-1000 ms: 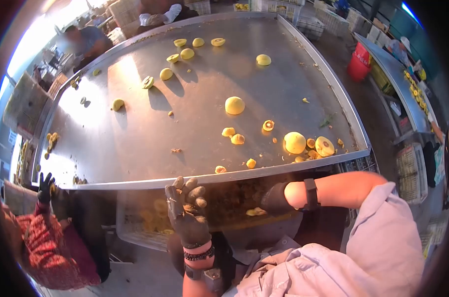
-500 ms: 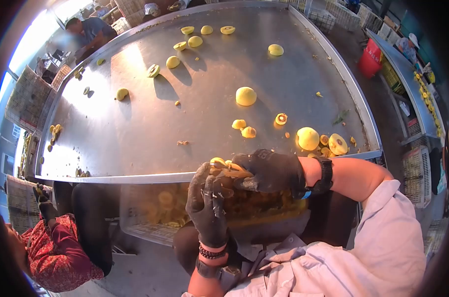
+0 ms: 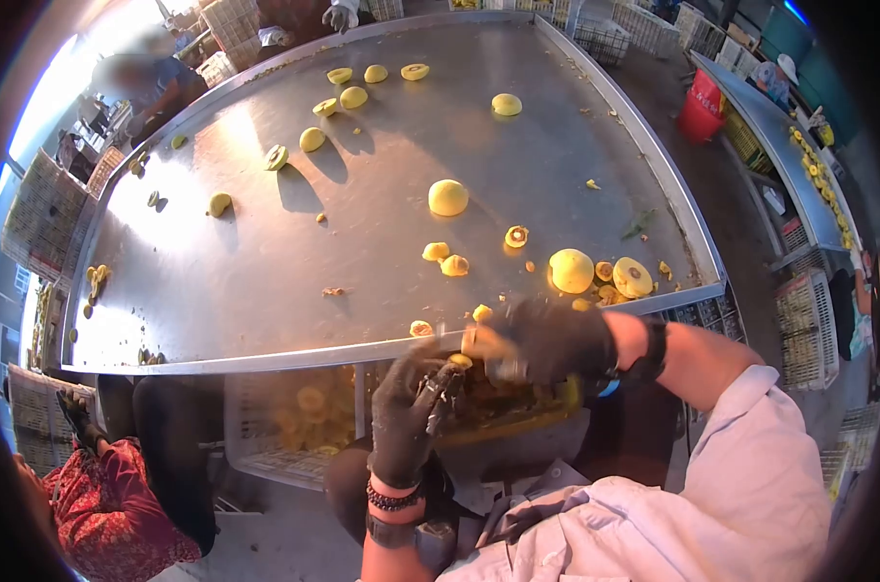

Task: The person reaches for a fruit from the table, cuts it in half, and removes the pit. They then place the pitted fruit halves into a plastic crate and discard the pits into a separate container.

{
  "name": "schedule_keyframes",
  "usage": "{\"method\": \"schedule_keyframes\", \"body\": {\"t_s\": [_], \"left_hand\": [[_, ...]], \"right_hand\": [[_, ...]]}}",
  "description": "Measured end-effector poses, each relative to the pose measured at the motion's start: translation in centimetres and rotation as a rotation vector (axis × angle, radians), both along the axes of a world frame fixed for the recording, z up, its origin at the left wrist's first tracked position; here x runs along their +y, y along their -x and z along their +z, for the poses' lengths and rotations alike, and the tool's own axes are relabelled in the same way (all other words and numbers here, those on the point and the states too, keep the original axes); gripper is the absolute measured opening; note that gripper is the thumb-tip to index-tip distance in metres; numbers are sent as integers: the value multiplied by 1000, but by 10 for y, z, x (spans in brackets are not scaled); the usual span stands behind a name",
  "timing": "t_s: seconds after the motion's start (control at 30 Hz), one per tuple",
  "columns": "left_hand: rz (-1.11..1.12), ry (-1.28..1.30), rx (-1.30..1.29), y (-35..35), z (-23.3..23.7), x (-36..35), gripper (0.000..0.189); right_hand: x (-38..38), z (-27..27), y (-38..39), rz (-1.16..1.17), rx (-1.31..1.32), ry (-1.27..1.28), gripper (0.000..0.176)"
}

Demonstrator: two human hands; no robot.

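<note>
Both of my hands wear dark gloves and are close together at the table's near edge. My left hand [image 3: 409, 403] has curled fingers smeared with pale bits, and a small yellow fruit piece [image 3: 460, 361] shows at its fingertips. My right hand [image 3: 556, 339] is blurred by motion and closed around a light-brown, handle-like tool [image 3: 488, 341], whose exact kind I cannot make out. Just beyond the fingers, a small cut fruit piece [image 3: 420, 329] and another yellow piece [image 3: 481, 312] lie at the metal rim. A halved yellow fruit [image 3: 633, 277] and a rounded one [image 3: 571, 271] sit to the right.
The metal table [image 3: 382, 233] has a raised rim and carries scattered fruit halves [image 3: 448, 198] and scraps. Under its near edge stands a crate [image 3: 289, 417] of fruit pieces. A person in red [image 3: 120, 500] sits at left; others work beyond. A red bin [image 3: 702, 107] stands right.
My right hand has shifted and is now blurred, with the fruit piece between my hands looking smaller. Two small pieces now show at the rim. The whole view has shifted slightly.
</note>
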State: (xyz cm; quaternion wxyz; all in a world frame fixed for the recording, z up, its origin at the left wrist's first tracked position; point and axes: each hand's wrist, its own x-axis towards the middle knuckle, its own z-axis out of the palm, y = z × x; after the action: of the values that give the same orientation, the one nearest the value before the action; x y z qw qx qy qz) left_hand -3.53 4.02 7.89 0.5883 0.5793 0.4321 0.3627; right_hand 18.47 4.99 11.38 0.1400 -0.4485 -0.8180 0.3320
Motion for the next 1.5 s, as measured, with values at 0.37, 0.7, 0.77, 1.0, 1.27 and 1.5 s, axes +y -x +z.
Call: {"method": "schedule_keyframes", "body": {"t_s": [0.37,0.7,0.77,1.0,1.27,1.5], "left_hand": [[72,-19,22,-18,-28,4,29],[324,144,-552,-14,-14,7,36],[321,161,-738,-26,-15,3,35],[138,-161,-572,-25,-9,-8,34],[151,-408,-180,-34,-2,-30,44],[125,-483,-213,-39,21,-41,47]], "right_hand": [[180,-48,-22,-371,-479,-242,41],[126,-12,3,-161,643,478,30],[79,-2,27,-85,920,602,30],[3,-18,44,-186,673,-124,34],[-24,-29,35,-274,375,-715,33],[-26,-26,28,-516,643,-170,32]]}}
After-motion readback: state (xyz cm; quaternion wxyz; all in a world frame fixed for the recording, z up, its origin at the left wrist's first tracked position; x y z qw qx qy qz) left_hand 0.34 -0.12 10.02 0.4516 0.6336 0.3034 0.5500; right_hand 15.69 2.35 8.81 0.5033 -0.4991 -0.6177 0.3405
